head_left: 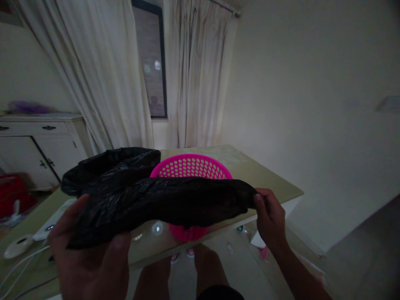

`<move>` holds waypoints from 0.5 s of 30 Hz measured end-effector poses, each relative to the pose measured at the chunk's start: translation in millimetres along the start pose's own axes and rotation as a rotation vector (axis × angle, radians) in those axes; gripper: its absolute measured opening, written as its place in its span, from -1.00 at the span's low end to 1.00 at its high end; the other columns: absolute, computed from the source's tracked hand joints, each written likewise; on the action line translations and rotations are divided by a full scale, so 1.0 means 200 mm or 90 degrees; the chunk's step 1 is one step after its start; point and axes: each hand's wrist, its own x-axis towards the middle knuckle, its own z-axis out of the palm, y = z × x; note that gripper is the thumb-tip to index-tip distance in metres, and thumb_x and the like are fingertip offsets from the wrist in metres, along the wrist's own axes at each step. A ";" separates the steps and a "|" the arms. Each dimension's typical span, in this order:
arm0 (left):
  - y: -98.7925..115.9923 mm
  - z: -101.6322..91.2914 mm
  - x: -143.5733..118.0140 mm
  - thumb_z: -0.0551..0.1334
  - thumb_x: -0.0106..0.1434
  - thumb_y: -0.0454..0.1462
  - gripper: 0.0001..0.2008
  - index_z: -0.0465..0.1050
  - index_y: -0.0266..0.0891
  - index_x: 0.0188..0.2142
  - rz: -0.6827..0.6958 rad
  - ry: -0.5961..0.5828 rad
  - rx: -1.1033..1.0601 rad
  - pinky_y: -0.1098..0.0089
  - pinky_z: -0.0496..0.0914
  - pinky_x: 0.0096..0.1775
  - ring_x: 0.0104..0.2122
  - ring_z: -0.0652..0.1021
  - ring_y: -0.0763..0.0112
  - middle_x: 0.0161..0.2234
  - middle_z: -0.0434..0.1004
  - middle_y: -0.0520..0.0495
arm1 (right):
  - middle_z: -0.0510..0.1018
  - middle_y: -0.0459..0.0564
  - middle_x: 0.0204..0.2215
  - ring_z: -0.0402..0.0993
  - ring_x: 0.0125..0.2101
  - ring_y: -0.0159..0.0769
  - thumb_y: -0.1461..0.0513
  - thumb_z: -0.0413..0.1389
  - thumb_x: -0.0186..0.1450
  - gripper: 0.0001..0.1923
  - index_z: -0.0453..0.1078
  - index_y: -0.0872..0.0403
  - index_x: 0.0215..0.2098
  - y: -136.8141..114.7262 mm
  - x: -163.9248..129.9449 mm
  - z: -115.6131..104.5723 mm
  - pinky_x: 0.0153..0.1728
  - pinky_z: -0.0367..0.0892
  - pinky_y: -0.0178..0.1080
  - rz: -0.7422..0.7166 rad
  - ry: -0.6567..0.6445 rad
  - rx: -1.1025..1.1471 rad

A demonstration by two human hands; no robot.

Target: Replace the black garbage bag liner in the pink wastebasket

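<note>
A black plastic bag (175,200) is stretched sideways between my two hands, in front of a pink perforated basket (190,160). My left hand (90,254) grips the bag's near left part, thumb in front and fingers behind it. Over on the right, my right hand (270,212) pinches the bag's other end between thumb and fingers. A loose, puffed part of the bag (115,166) spreads above my left hand. The basket stands upright on the table, its middle hidden behind the bag; the rim and a bit of the base show.
The pale green table (262,171) runs under the basket. A white power strip (54,221), a white rounded device (18,246) and cables (23,266) lie at its left. Behind are curtains (200,75) and a white cabinet (40,141). Small litter (264,252) lies on the floor.
</note>
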 end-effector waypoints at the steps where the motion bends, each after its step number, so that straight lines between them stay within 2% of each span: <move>1: 0.02 0.02 0.00 0.47 0.22 0.03 -0.18 0.22 0.46 0.41 -0.002 0.027 -0.005 0.21 0.48 0.32 0.37 0.48 0.10 0.38 0.46 0.25 | 0.54 -0.05 -0.38 0.47 -0.38 -0.27 -0.14 0.12 0.50 -0.57 0.49 0.03 -0.12 -0.01 0.00 0.01 -0.35 0.44 -0.27 0.006 0.010 0.007; 3: 0.03 0.04 0.00 0.43 0.28 0.00 -0.34 0.37 0.37 0.34 -0.032 0.037 -0.027 0.21 0.58 0.23 0.32 0.53 0.08 0.33 0.54 0.20 | 0.51 -0.05 -0.37 0.43 -0.38 -0.27 -0.16 0.11 0.49 -0.56 0.47 0.03 -0.13 -0.02 0.00 0.03 -0.36 0.39 -0.26 0.001 0.023 0.005; 5: 0.00 0.01 0.03 0.33 0.36 0.05 -0.50 0.45 0.31 0.28 -0.076 -0.014 -0.032 0.13 0.63 0.16 0.33 0.52 0.02 0.33 0.54 0.17 | 0.50 -0.04 -0.36 0.43 -0.36 -0.25 -0.18 0.11 0.48 -0.54 0.46 0.03 -0.15 -0.01 0.02 0.03 -0.35 0.37 -0.25 -0.011 0.033 -0.015; 7: -0.07 -0.05 0.07 0.31 0.34 0.06 -0.52 0.50 0.25 0.24 -0.072 -0.063 0.030 0.03 0.63 0.15 0.36 0.49 -0.04 0.30 0.57 0.12 | 0.51 -0.02 -0.33 0.45 -0.31 -0.21 -0.20 0.09 0.47 -0.52 0.44 0.03 -0.16 0.02 0.05 0.04 -0.28 0.38 -0.22 0.000 0.048 -0.031; 9: -0.17 -0.11 0.14 0.44 0.16 0.00 -0.45 0.56 0.21 0.16 0.006 -0.055 0.138 -0.02 0.57 0.23 0.44 0.37 -0.08 0.29 0.57 0.11 | 0.52 -0.01 -0.32 0.45 -0.28 -0.19 -0.22 0.08 0.45 -0.50 0.43 0.03 -0.16 0.06 0.09 0.05 -0.24 0.38 -0.19 0.030 0.052 -0.026; 11: -0.25 -0.12 0.22 0.55 -0.07 -0.13 -0.39 0.62 0.13 0.04 0.007 -0.044 0.157 0.00 0.47 0.34 0.51 0.24 -0.13 0.30 0.56 0.07 | 0.52 -0.03 -0.33 0.45 -0.28 -0.19 -0.25 0.08 0.41 -0.46 0.43 0.03 -0.16 0.11 0.15 0.08 -0.24 0.37 -0.19 0.074 0.040 -0.003; 13: -0.29 -0.07 0.32 0.57 -0.12 -0.18 -0.49 0.65 0.00 -0.10 -0.130 -0.068 0.082 0.09 0.49 0.31 0.45 0.34 -0.09 0.18 0.64 -0.01 | 0.53 -0.05 -0.35 0.44 -0.30 -0.20 -0.28 0.12 0.35 -0.44 0.42 0.03 -0.18 0.16 0.22 0.15 -0.27 0.36 -0.21 0.135 0.008 0.041; 15: -0.31 0.03 0.43 0.45 0.13 -0.02 -0.68 0.63 -0.08 -0.17 -0.186 -0.070 0.048 0.09 0.62 0.13 0.23 0.59 -0.04 -0.03 0.72 -0.08 | 0.57 -0.06 -0.36 0.46 -0.31 -0.21 -0.29 0.20 0.23 -0.42 0.42 0.02 -0.21 0.20 0.30 0.24 -0.30 0.37 -0.23 0.211 -0.033 0.123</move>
